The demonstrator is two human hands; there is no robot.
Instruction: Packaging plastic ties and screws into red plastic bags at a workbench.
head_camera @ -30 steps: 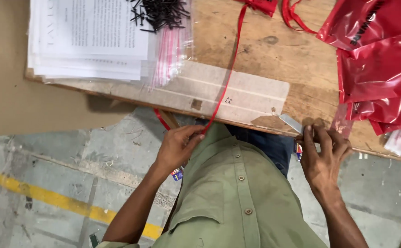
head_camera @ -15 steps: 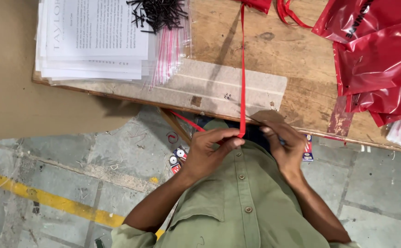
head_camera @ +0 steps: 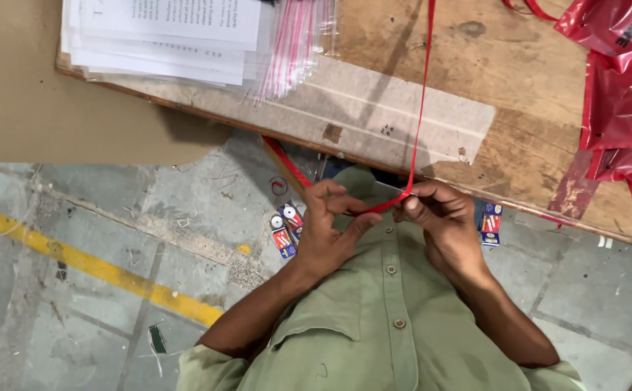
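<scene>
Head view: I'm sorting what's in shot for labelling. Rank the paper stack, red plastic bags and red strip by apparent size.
1. paper stack; the red plastic bags look about equal, both cut off by the frame, so unsure.
2. red strip, thinnest, pinched by left hand and right hand.

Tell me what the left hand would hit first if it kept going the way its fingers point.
The left hand points toward the right hand; it would probably meet that hand's fingertips first, at the red strip both pinch.

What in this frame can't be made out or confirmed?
- Red strip: far end cut off by the head view's top edge.
- Strip between left hand and right hand: grip hidden by fingers.
- Red plastic bags: cropped at right edge.
- Small packets on floor: too small.
</scene>
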